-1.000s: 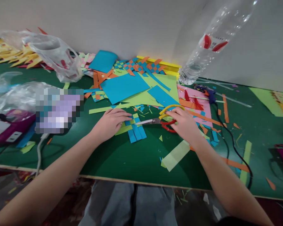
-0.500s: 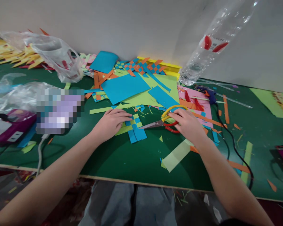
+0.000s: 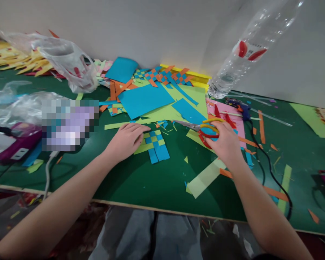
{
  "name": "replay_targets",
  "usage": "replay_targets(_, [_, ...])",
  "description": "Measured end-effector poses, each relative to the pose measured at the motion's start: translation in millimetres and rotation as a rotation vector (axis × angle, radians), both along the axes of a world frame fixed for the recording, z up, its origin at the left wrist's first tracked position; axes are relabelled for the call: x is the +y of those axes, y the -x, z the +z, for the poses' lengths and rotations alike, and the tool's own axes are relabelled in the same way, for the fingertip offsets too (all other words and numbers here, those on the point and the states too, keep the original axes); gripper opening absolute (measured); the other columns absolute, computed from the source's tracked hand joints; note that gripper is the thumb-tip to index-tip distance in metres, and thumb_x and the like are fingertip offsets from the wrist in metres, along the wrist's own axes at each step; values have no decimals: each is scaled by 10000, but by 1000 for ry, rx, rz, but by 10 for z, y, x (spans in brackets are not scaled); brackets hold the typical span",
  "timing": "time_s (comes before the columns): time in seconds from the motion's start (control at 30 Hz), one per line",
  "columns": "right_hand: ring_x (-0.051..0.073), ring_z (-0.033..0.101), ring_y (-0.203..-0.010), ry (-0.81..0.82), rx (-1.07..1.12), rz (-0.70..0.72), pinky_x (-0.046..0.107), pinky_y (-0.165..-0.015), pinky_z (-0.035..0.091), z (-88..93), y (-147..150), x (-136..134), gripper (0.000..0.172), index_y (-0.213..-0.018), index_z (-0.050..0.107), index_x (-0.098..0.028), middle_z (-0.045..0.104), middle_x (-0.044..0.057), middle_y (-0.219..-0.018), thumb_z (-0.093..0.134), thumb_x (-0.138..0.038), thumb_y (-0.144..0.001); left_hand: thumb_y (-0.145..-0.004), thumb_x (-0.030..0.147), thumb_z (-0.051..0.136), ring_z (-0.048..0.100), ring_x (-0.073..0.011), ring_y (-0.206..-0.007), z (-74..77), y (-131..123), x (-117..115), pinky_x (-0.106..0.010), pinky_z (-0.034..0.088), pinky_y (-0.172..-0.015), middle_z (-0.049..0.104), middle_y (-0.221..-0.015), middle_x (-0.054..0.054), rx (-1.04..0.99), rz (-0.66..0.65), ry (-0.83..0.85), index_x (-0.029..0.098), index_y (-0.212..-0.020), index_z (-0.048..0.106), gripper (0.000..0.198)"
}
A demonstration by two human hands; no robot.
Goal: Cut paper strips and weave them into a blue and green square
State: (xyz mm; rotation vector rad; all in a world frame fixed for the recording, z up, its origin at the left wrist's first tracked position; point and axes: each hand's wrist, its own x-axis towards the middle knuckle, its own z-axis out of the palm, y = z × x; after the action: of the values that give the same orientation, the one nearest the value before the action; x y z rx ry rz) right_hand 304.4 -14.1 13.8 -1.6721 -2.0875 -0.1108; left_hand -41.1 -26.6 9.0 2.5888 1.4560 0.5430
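Observation:
A small woven piece of blue and green paper strips (image 3: 159,148) lies flat on the green table, its blue ends towards me. My left hand (image 3: 127,141) is at its left edge, fingers stretched over the green strip ends; whether they press on the paper is hard to see. My right hand (image 3: 224,139) grips scissors (image 3: 191,125) with yellow and red handles. Their blades point left, above the paper scraps (image 3: 164,124) and apart from the woven piece. A pale green strip (image 3: 206,179) lies below my right hand.
Blue paper sheets (image 3: 146,99) lie behind my hands, with finished weaves (image 3: 162,76) beyond. A clear bottle (image 3: 241,61) stands by the wall. To the left are a plastic bag with a cup (image 3: 73,66) and a blurred-out phone (image 3: 73,124). A black cable (image 3: 272,173) runs at the right.
My right hand has moved the scissors up and away to the right from the woven piece, and the blades now tilt up to the left. My left hand stays near the weave.

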Motion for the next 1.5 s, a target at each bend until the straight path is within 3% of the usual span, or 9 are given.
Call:
replay_targets(0.23, [363,614,-971,70,-67,-118,492,-721,521,-2,-67,5,411,-1133,540,-153,625,181,-1071,622,-379,-799,-966,321,371,573,-250,-1133,-27,18,3,-448,402,-988,669,-1150,-91,18,-20,30,189,-1179,583,328])
replay_targets(0.37, [370,624,-958,-42,-147,-84,554,-817,479,70,-51,-33,350,-1114,575,-138,669,186,-976,548,-391,-873,-975,328,362,556,-240,-1157,-23,6,-7,-446,377,-1005,652,-1196,-79,24,-49,57,197,-1215,559,336])
replay_targets(0.5, [303,604,-1074,-148,-55,175,482,-941,457,177,137,-109,273,-1133,600,-171,677,142,-1094,501,-310,-920,-979,356,384,536,-227,-1189,8,-32,-30,-412,358,-1020,641,-1217,-73,29,-99,60,194,-1227,543,335])
replay_targets(0.63, [232,562,-1185,-20,-93,565,465,-1077,374,157,428,-224,291,-1207,589,-222,655,69,-1226,492,-295,-943,-960,443,431,491,-226,-1254,24,-58,-47,-393,334,-1049,594,-1300,-76,37,-163,55,204,-1273,498,399])
replay_targets(0.77, [247,416,-1348,98,-201,714,515,-1140,290,30,600,-275,431,-1359,494,-242,499,50,-1440,472,-394,-956,-900,548,491,432,-262,-1311,7,-53,-59,-424,307,-1074,519,-1388,-93,77,-186,78,214,-1348,433,562])
replay_targets(0.9, [270,337,-1398,158,-263,750,554,-1148,264,-46,628,-250,510,-1420,429,-265,408,53,-1507,455,-462,-950,-844,607,537,396,-289,-1334,-5,-55,-66,-449,273,-1097,470,-1428,-100,99,-214,121,237,-1388,396,672])
replay_targets(1.1, [264,354,-1387,158,-275,751,544,-1164,235,-17,631,-243,481,-1391,474,-251,444,50,-1483,431,-462,-960,-840,624,530,375,-283,-1345,-12,-67,-58,-451,267,-1102,452,-1439,-86,100,-225,138,254,-1398,383,685])
replay_targets(1.33, [276,361,-1377,147,-269,762,553,-1140,280,-24,624,-248,482,-1390,478,-243,452,67,-1475,452,-448,-955,-848,579,554,392,-282,-1333,18,-44,-63,-451,273,-1099,476,-1415,-93,70,-236,93,246,-1362,423,626])
replay_targets(1.5, [281,371,-1365,128,-271,765,543,-1140,281,-45,624,-242,477,-1375,499,-228,476,72,-1455,437,-454,-959,-829,522,606,454,-277,-1267,99,61,-39,-420,313,-1062,568,-1282,-86,21,-259,22,238,-1231,543,497])
